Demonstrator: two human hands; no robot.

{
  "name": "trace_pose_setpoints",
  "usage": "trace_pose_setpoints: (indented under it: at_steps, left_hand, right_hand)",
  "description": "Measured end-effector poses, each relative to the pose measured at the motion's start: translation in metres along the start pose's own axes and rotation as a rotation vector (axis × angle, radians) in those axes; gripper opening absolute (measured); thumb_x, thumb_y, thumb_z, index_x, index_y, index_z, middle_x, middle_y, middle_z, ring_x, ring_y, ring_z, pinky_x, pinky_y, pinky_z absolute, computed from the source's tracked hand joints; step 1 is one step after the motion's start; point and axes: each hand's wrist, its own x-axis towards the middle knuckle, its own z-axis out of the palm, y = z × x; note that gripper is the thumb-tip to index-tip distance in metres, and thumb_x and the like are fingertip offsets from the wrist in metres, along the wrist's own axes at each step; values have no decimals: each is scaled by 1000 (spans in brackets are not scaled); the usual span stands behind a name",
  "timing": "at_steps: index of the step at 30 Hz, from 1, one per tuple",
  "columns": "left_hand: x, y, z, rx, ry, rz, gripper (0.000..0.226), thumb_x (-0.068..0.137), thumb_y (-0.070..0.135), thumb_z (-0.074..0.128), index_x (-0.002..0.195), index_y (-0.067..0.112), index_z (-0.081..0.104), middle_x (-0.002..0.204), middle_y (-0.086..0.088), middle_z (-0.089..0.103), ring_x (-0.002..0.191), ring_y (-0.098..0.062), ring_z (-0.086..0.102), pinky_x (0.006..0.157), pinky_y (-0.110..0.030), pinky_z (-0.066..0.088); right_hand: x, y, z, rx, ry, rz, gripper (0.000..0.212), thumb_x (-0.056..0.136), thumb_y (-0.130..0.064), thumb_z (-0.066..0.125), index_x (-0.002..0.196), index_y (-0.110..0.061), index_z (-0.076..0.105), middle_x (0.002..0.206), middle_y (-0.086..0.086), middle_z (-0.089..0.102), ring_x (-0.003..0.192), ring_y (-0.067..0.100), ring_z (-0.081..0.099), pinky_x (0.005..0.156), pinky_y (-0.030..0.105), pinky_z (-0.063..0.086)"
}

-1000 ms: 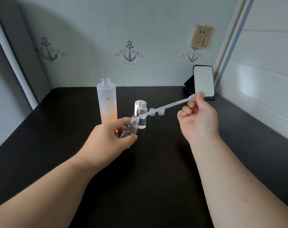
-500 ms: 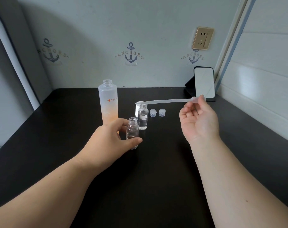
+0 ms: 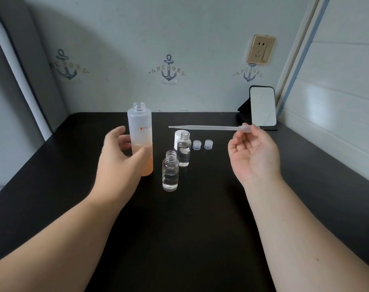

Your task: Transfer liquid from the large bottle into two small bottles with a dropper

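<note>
Standing upright on the black table: large bottle, uncapped, frosted, orange-tinted liquid in its lower part. Left hand curved around its lower half, thumb across the front, fingers reaching behind; whether the grip is firm cannot be told.

Right hand raised palm-up, pinching the bulb end of the dropper between thumb and fingertips. Dropper lies roughly level in the air, tip pointing left, ending above the white cap and short of the large bottle's shoulder.

Two small bottles, both open, both holding clear liquid:
- nearer small bottle, just right of the large bottle, apart from it, about a third full
- farther small bottle, behind and slightly right, standing directly in front of the white cap

Two small translucent caps side by side on the table, right of the farther bottle.

Far right corner: phone propped upright against the wall. Gold wall socket above it. Anchor prints on the wallpaper
</note>
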Motion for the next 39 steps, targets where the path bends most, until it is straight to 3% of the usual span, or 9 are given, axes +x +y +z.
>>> trace_pose_setpoints:
  at_steps: [2, 4, 9, 15, 20, 26, 32, 36, 39]
  left_hand:
    - [2, -5, 5, 66, -48, -11, 65, 87, 43, 75, 143, 34, 43, 114, 21, 62, 98, 6, 62, 76, -20, 47]
    - [3, -7, 8, 146, -59, -9, 49, 88, 45, 74, 130, 38, 50, 105, 21, 63, 88, 5, 63, 69, -18, 45]
    - [3, -6, 7, 153, -57, 18, 35, 88, 40, 76, 110, 47, 50, 96, 24, 62, 86, 3, 62, 66, -16, 43]
    - [-1, 2, 6, 182, -70, 59, 43, 87, 36, 76, 89, 71, 49, 96, 40, 58, 84, -1, 63, 72, -31, 54]
    - [-4, 6, 5, 212, -79, 95, 46, 87, 32, 76, 89, 71, 50, 94, 36, 59, 84, -8, 64, 73, -36, 55]
    - [-5, 8, 5, 241, -82, 145, 52, 88, 28, 75, 88, 73, 48, 99, 38, 58, 91, 12, 54, 67, -26, 43]
    - [-2, -3, 4, 279, -61, 140, 38, 88, 29, 74, 120, 44, 60, 104, 18, 63, 96, -5, 57, 72, -24, 42]
    - [-2, -1, 4, 319, -49, 170, 43, 88, 26, 75, 126, 41, 60, 105, 15, 63, 97, -10, 56, 72, -21, 39]
    - [-3, -1, 3, 327, -41, 177, 42, 87, 25, 76, 122, 45, 61, 102, 17, 61, 94, -4, 55, 71, -16, 36]
  right_hand:
    - [0, 0, 0, -2, -2, 4, 15, 92, -8, 63, 104, -2, 68, 92, 7, 69, 70, 16, 67, 66, 26, 54]
    - [0, 0, 1, 1, -3, 8, 16, 92, -7, 62, 105, -1, 67, 95, 8, 69, 71, 17, 67, 67, 26, 54]
    - [-1, 0, 3, 9, -25, 5, 11, 92, -6, 62, 99, 0, 68, 99, 8, 70, 74, 17, 69, 66, 26, 54]
    - [-2, -1, 5, 11, -58, -25, 11, 94, -7, 63, 93, 0, 72, 98, 7, 73, 76, 17, 71, 67, 27, 55]
    - [-4, -1, 6, -14, -59, -45, 14, 94, -7, 64, 86, -2, 73, 98, 5, 75, 78, 17, 71, 69, 27, 56]
    - [-5, -1, 7, -59, -62, -67, 12, 94, -9, 64, 92, -2, 74, 94, 6, 74, 78, 16, 72, 70, 26, 56]
    - [-4, -4, 7, -65, -57, -75, 19, 92, -11, 62, 107, -4, 71, 88, 4, 71, 74, 15, 68, 70, 25, 54]
    - [-4, -6, 7, -61, -30, -96, 17, 91, -11, 62, 105, -4, 71, 86, 3, 70, 70, 14, 65, 69, 25, 53]
    - [-5, -7, 8, -71, -21, -106, 16, 91, -10, 63, 103, -5, 72, 85, 3, 70, 69, 14, 64, 68, 25, 53]
